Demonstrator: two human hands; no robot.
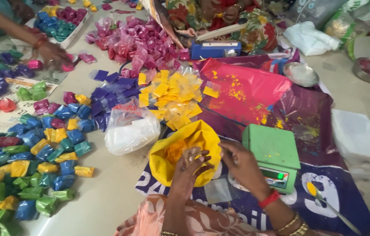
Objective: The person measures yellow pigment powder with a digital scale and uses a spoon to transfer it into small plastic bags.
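Now, small clear pouch [192, 154]: pinched at the mouth of the yellow bag [198, 135], right above the powder.
Left hand [188, 168]: fingers curled, grasping that pouch, likely holding it steady over the bag so any spill drops back in.
Right hand [239, 162]: fingertips pinched near the pouch's edge; what they grip, I cannot tell.
Yellow bag: rolled open, orange-yellow powder inside.
Green scale [273, 154]: just beside the right hand, within easy reach.
White sack [129, 130]: clear plastic, white powder inside.
Filled packets [40, 161]: blue, green, yellow, heaped to the left.
Another person's hand [53, 53]: far side, among pink packets.
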